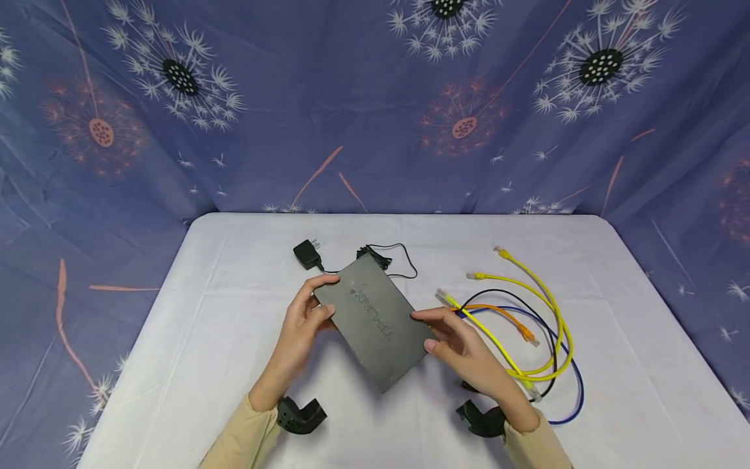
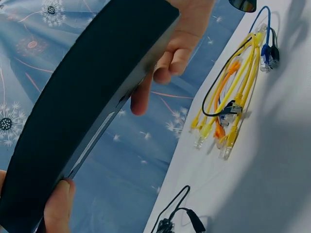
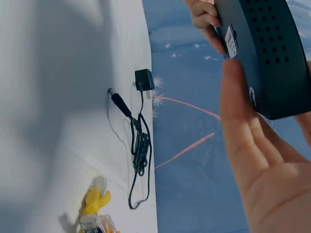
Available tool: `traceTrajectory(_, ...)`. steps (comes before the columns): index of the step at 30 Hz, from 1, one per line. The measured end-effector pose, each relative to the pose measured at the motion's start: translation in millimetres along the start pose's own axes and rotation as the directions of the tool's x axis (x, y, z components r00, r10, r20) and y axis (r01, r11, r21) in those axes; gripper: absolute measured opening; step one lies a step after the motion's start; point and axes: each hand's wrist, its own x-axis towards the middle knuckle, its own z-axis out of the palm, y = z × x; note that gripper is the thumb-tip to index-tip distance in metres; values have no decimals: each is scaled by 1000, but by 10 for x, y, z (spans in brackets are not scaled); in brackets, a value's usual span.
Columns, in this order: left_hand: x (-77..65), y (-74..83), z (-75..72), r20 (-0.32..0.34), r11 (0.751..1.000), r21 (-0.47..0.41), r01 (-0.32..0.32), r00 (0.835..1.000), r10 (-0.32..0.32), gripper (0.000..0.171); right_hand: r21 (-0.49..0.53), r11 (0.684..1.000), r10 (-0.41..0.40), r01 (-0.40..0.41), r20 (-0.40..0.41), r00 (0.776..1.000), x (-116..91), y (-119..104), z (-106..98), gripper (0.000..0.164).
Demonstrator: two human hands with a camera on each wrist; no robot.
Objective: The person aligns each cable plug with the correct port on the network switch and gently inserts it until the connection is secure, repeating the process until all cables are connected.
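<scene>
Both hands hold a dark grey network switch [image 1: 377,326] with TP-LINK lettering on its top, turned at an angle over the white table. My left hand [image 1: 301,319] grips its left corner, thumb on the near side. At the right corner, my right hand [image 1: 465,348] pinches the switch between thumb and fingers. In the right wrist view, the switch [image 3: 272,58] shows a side wall with rows of vent holes, and the fingers of the right hand [image 3: 262,170] lie along its underside. A pale label [image 3: 231,41] shows on that underside.
Behind the switch lies a black power adapter [image 1: 306,255] with its bundled cord [image 1: 404,251]. To the right are yellow network cables [image 1: 565,319], an orange one [image 1: 504,311], a blue one [image 1: 580,384] and a black one [image 1: 553,352]. A patterned blue curtain [image 1: 328,98] hangs behind the table [image 1: 246,241].
</scene>
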Motion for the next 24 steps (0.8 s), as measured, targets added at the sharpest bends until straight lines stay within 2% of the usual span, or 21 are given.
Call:
traceTrajectory(6,7,27,-6,-4,1000,4,11,1000,-11,45,141,990,-25,16,59,998,4,34,12,38)
traceTrajectory(11,8,28,-22,19,1000,5,11,1000,-11,45,216,976,17,-30,63,998,-5,28,53,39)
traceTrajectory(14,4,25,-29,20,999,25,24,1000,-25,44,266,964,-11,-8,69,998,-2,35,70,39)
traceTrajectory(18,-2,23,-21,8,998,47,40,999,-40,41,304,953,-15,0,47,999,-7,33,99,39)
traceTrajectory(24,-4,26,24,11,998,63,25,1000,-26,40,323,946,22,-14,-21,1000,-28,27,164,40)
